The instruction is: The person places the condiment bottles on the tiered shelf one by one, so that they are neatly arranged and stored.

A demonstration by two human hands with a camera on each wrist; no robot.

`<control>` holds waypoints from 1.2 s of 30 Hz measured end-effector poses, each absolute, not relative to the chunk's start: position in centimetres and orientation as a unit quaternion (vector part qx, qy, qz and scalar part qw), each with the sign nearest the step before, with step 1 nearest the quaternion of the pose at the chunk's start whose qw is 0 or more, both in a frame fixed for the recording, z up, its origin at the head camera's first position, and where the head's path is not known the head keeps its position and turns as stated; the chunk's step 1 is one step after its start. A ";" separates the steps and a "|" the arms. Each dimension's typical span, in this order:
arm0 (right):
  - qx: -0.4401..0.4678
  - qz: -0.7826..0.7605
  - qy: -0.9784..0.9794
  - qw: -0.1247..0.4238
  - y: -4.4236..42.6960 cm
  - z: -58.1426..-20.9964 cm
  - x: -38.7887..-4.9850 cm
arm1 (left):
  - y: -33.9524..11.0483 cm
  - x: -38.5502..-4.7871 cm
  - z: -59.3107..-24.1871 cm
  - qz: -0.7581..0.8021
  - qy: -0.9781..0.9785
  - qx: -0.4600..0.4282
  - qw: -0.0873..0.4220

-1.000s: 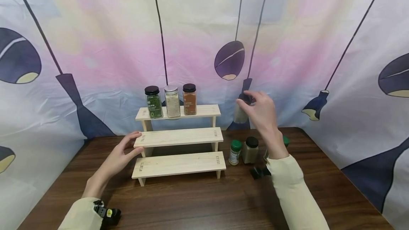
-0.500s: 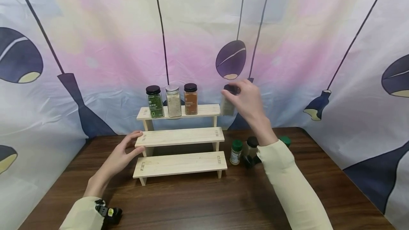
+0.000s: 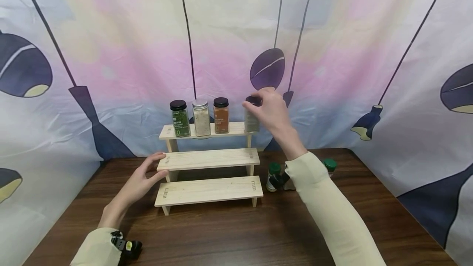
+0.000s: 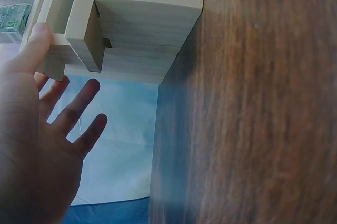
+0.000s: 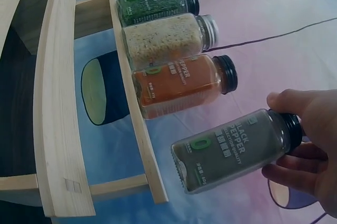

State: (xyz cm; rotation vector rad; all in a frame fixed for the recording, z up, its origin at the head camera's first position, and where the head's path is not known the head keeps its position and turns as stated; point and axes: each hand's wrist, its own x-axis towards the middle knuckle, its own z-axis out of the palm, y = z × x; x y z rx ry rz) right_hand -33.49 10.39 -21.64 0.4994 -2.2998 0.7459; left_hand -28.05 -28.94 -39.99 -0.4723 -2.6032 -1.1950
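Note:
A three-tier wooden shelf rack [image 3: 208, 158] stands on the dark table. My left hand [image 3: 138, 179] holds the left end of its middle tier, thumb at the front edge and index finger behind; the other fingers spread free in the left wrist view. By its black cap, my right hand [image 3: 271, 110] grips a black pepper jar [image 5: 231, 153], above the right end of the top tier. The right wrist view has this jar's base apart from the board. Along the top tier stand a green herb jar [image 3: 180, 119], a pale seasoning jar [image 3: 201, 119] and an orange pepper jar [image 3: 221, 116].
Right of the rack on the table [image 3: 221, 233] stands a green-capped shaker [image 3: 274, 169]. Another green cap [image 3: 330, 164] shows behind the right sleeve, and another jar there is mostly hidden. A patterned cloth [image 3: 148, 52] hangs close behind the rack.
My right hand has carried the black pepper jar leftward from the right side to the top tier's right end. The left hand stays at the middle tier.

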 end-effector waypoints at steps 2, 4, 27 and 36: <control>0.190 0.280 -0.882 0.327 10.1 -21.6 -33.8 | -28.9 -28.1 -40.0 -0.410 -0.890 -0.163 0.118; 0.187 0.270 -0.886 0.327 9.9 -21.6 -34.1 | -28.9 -28.2 -40.1 -0.410 -0.889 -0.165 0.118; 0.171 0.309 -0.894 0.275 8.3 -22.5 -35.5 | -28.9 -28.2 -40.1 -0.408 -0.891 -0.158 0.120; 0.196 0.315 -0.892 0.257 8.9 -23.4 -35.3 | -28.9 -28.1 -40.0 -0.411 -0.890 -0.160 0.118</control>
